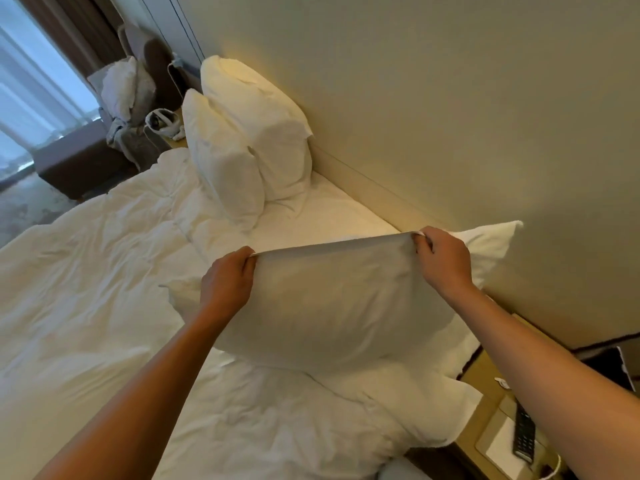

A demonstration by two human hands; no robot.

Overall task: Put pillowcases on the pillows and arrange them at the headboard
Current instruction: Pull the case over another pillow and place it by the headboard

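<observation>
— White cotton, pinched at both top corners: left hand (227, 284) curled on the near-left corner of the held pillow (332, 306), right hand (445, 263) curled on the far-right corner, top edge pulled taut between them.

— And the pillow itself?

— Raised above the bed, in its pillowcase, near the headboard wall (450, 116). Below it, a second white pillow (398, 407) lying flat at the right edge of the mattress. Behind the right hand, one pointed white corner (498, 237) against the wall; hard to say whether part of the held pillow or of another.

— Further out?

— Two cased pillows (249, 140) standing upright at the far end, leaning one against the other, the back one touching the wall. Rumpled white duvet (86, 271) across the left, bare sheet (322, 209) between the pillows and the hands.

— Around the bed?

— Near right, a nightstand (485, 389) with a black remote (523, 431) on a pale tray. Far left, a brown armchair (152, 64) holding a white cushion, a low brown bench (76, 168), sheer curtains (31, 84) over a bright window, patterned carpet.

— Anything unclear?

— Small white objects on the far bedside table (162, 123), too blurred to name. Nightstand cut off by the frame and the right forearm. Fingertips of both hands hidden in the fabric folds.
</observation>
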